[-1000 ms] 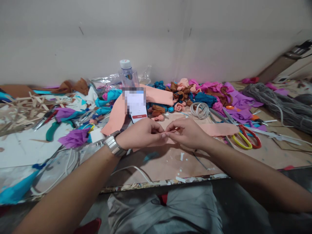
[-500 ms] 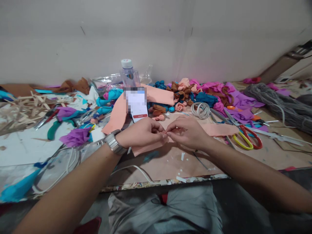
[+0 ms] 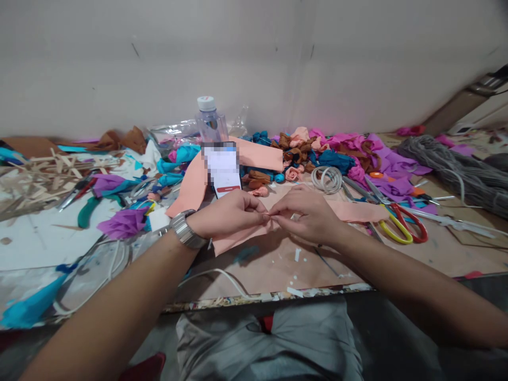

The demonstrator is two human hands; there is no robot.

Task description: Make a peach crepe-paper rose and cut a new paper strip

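Note:
Both my hands meet at the middle of the work table over a strip of peach paper (image 3: 234, 241). My left hand (image 3: 230, 214), with a metal watch (image 3: 183, 230) on its wrist, pinches the strip's edge between thumb and fingers. My right hand (image 3: 307, 214) pinches the same paper right beside it, fingertips touching the left ones. The strip runs on to the right under my right hand toward the scissors (image 3: 402, 225). A phone (image 3: 222, 169) stands propped just behind my left hand.
A water bottle (image 3: 210, 121) stands at the back. Paper roses and crumpled paper in blue, brown, pink and purple (image 3: 341, 153) lie behind. Wire coils (image 3: 326, 179), grey cord (image 3: 456, 169), wooden sticks (image 3: 35, 174), green-handled pliers (image 3: 89, 209) and a white cable (image 3: 222, 275) surround the spot.
The peach strip has lifted slightly at its left end and my fingertips have shifted a little along its edge. My hands stay in the same place.

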